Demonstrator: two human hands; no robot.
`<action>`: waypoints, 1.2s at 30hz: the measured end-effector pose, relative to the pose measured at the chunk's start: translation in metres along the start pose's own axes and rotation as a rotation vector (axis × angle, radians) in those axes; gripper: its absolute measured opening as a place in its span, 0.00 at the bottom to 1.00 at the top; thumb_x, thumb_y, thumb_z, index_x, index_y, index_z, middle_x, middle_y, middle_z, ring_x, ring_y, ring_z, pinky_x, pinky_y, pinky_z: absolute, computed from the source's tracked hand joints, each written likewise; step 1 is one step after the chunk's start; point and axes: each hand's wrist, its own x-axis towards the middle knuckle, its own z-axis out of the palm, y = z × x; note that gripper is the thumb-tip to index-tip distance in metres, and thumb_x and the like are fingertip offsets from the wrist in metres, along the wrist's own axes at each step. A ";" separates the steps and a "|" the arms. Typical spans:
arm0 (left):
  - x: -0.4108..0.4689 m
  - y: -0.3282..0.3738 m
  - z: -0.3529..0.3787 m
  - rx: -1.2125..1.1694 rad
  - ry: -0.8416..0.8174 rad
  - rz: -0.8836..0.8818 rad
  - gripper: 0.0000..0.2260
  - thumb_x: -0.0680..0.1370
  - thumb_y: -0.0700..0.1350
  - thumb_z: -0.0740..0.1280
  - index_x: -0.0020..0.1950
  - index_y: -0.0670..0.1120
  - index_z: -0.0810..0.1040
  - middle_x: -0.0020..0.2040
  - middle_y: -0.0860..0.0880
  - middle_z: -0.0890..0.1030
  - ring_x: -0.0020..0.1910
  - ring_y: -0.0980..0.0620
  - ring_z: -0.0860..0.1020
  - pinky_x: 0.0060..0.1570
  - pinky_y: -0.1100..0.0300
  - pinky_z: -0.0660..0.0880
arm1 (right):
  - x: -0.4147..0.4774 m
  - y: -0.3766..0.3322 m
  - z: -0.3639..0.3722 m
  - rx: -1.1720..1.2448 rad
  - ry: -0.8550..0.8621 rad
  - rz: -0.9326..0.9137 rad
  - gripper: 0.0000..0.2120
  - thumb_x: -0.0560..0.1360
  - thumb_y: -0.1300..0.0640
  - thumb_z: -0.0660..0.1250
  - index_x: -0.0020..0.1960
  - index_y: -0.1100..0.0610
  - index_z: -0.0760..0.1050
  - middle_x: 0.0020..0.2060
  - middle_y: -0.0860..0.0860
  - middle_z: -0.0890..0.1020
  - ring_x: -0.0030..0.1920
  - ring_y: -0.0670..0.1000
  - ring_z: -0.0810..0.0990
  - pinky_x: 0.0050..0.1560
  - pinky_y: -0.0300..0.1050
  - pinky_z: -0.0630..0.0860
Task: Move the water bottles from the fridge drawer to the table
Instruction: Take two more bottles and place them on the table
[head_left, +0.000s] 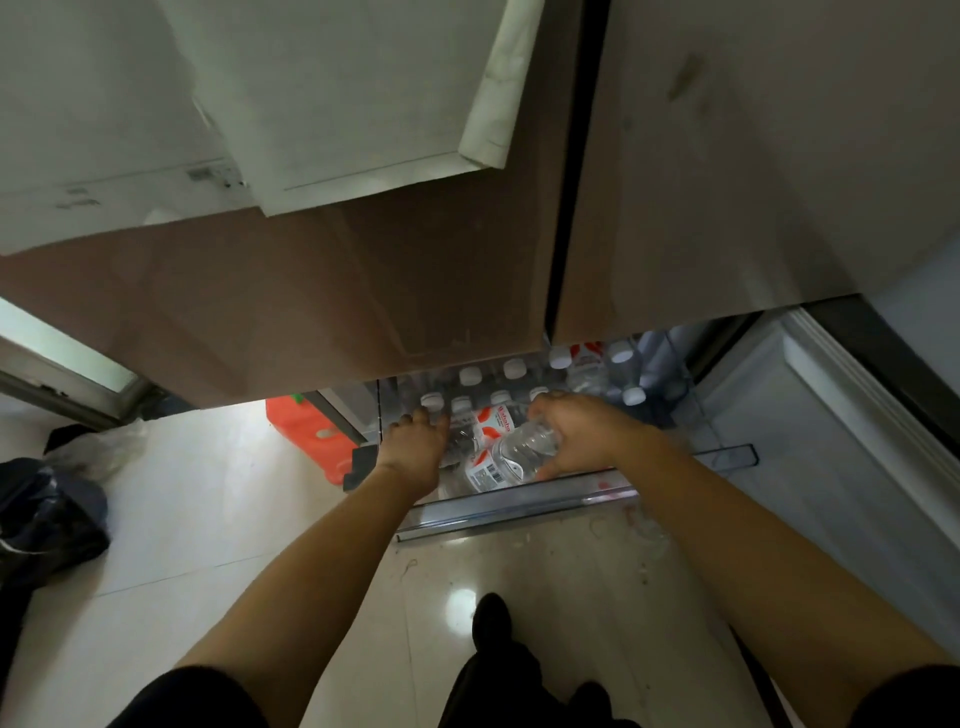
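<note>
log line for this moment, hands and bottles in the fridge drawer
stage: picking from fridge drawer | right hand: grip on tilted water bottle | left hand: reaching among upright bottles, grip unclear | table: not in view

Glossy pale tile floor (218, 519) reflects light at 6 o'clock; black bag (47, 519) at 9, orange crate (306, 431) near centre.
</note>
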 end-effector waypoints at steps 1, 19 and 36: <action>-0.004 0.000 -0.004 -0.024 0.021 -0.010 0.35 0.73 0.41 0.69 0.77 0.44 0.56 0.69 0.37 0.69 0.65 0.38 0.72 0.63 0.46 0.72 | -0.003 0.000 -0.003 0.001 0.010 -0.003 0.36 0.62 0.42 0.80 0.66 0.51 0.72 0.60 0.50 0.78 0.56 0.52 0.77 0.53 0.45 0.75; -0.076 0.013 -0.056 -0.599 0.410 -0.238 0.31 0.65 0.55 0.78 0.64 0.47 0.74 0.60 0.43 0.78 0.58 0.40 0.74 0.56 0.51 0.75 | -0.087 0.027 -0.034 0.172 0.301 0.237 0.36 0.63 0.34 0.77 0.66 0.49 0.77 0.56 0.51 0.83 0.56 0.54 0.80 0.50 0.42 0.74; -0.056 0.021 -0.042 -0.646 0.080 -0.446 0.36 0.62 0.71 0.70 0.60 0.48 0.74 0.56 0.46 0.82 0.54 0.43 0.81 0.55 0.51 0.79 | -0.086 0.037 -0.005 1.615 0.363 0.572 0.33 0.65 0.46 0.81 0.65 0.56 0.76 0.59 0.54 0.82 0.55 0.55 0.84 0.44 0.50 0.84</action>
